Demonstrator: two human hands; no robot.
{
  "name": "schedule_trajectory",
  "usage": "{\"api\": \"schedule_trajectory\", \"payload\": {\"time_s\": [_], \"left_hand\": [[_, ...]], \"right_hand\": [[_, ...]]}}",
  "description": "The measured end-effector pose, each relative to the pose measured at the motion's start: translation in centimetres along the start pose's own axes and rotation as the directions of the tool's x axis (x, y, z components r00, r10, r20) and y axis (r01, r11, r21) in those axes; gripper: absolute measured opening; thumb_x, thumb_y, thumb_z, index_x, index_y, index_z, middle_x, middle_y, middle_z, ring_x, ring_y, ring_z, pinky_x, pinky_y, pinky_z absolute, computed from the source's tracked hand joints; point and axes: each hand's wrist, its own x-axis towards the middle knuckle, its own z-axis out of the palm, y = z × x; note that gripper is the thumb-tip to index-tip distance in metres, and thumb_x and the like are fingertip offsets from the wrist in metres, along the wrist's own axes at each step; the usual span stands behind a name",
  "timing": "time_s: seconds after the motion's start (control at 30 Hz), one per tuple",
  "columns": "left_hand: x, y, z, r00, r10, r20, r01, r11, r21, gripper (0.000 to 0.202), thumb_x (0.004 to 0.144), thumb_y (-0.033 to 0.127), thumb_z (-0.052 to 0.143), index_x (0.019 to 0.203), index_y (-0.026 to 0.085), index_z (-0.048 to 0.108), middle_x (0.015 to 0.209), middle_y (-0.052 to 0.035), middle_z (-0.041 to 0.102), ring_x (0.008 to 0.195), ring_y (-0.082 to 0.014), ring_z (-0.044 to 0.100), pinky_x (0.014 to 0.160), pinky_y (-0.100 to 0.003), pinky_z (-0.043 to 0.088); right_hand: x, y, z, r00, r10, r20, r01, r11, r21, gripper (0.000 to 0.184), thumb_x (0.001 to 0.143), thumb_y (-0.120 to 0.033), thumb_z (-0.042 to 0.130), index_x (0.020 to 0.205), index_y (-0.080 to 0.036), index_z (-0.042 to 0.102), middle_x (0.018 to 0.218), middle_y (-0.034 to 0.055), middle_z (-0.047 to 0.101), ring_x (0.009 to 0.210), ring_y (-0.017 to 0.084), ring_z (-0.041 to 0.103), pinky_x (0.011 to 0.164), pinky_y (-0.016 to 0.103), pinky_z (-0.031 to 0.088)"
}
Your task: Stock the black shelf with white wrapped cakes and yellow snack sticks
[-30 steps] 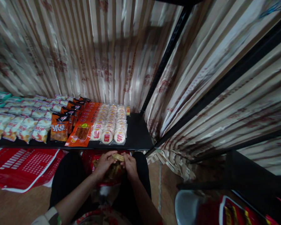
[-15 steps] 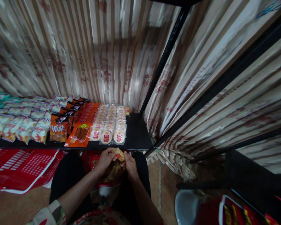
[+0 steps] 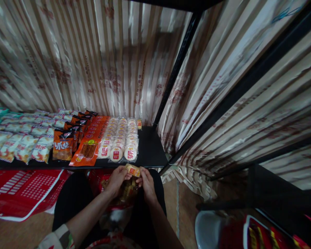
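Between my two hands is a small yellow snack packet (image 3: 133, 170) with a red label, just in front of the shelf edge. My left hand (image 3: 118, 180) pinches its left end, and my right hand (image 3: 146, 182) grips the right end. Below them, between my knees, a container holds several brownish wrapped pieces (image 3: 126, 191); its shape is partly hidden by my hands. On the black shelf (image 3: 152, 147) stand rows of round white packaged crackers (image 3: 116, 153). A similar small yellow packet (image 3: 139, 124) sits at the back, right of those rows.
Left of the crackers are a large orange packet (image 3: 86, 149), dark orange bags (image 3: 63, 144) and white snack bags (image 3: 43, 148). A red basket (image 3: 28, 193) lies at lower left. Black frame posts (image 3: 175, 69) rise before striped curtains (image 3: 75, 52). A grey stool (image 3: 207, 228) stands at lower right.
The yellow packet has turned from a slant to nearly level, its label facing up more plainly. Both hands still hold it; the view has shifted slightly.
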Motion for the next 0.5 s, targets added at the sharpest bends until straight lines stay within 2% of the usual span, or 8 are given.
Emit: {"api": "schedule_trajectory", "payload": {"time_s": [0.13,0.2,0.33,0.5], "left_hand": [[-0.1,-0.8,0.5,0.998,0.063,-0.006,-0.063,0.998,0.015,0.031,0.071,0.023,0.06,0.099,0.014,0.054,0.062,0.0014,0.063,0.056,-0.011,0.061,0.056,-0.021,0.047],[0.0,-1.3,0.7,0.996,0.092,0.0,-0.092,0.995,0.045,0.038,0.071,0.026,0.058,0.106,0.015,0.05,0.06,0.0034,0.061,0.054,-0.0107,0.06,0.053,-0.021,0.046],[0.2,-2.0,1.1,0.993,0.116,0.038,-0.119,0.987,0.111,0.035,0.068,0.03,0.059,0.099,0.017,0.051,0.057,0.0057,0.057,0.049,-0.0091,0.056,0.047,-0.018,0.041],[-0.2,-1.7,2.0,0.998,0.052,0.043,-0.059,0.983,0.175,0.028,0.065,0.03,0.063,0.085,0.017,0.05,0.059,0.0045,0.058,0.048,-0.0096,0.057,0.045,-0.018,0.039]], "right_hand": [[0.5,0.1,-0.4,1.0,-0.03,-0.011,0.03,0.997,0.074,0.058,0.062,-0.055,0.066,0.103,-0.015,0.058,0.059,-0.001,0.063,0.045,0.011,0.05,0.043,0.022,0.035],[0.7,0.0,-0.6,0.999,-0.04,-0.019,0.042,0.996,0.082,0.057,0.063,-0.053,0.067,0.104,-0.015,0.057,0.06,-0.0017,0.062,0.046,0.01,0.049,0.044,0.022,0.035],[1.1,-0.5,-0.9,0.996,-0.085,-0.017,0.086,0.989,0.116,0.059,0.063,-0.051,0.07,0.107,-0.016,0.054,0.059,-0.0048,0.057,0.047,0.009,0.048,0.046,0.021,0.035],[1.8,-1.3,-1.2,0.991,-0.133,-0.005,0.131,0.975,0.18,0.056,0.064,-0.047,0.072,0.108,-0.018,0.053,0.059,-0.0073,0.055,0.05,0.008,0.049,0.049,0.02,0.037]]}}
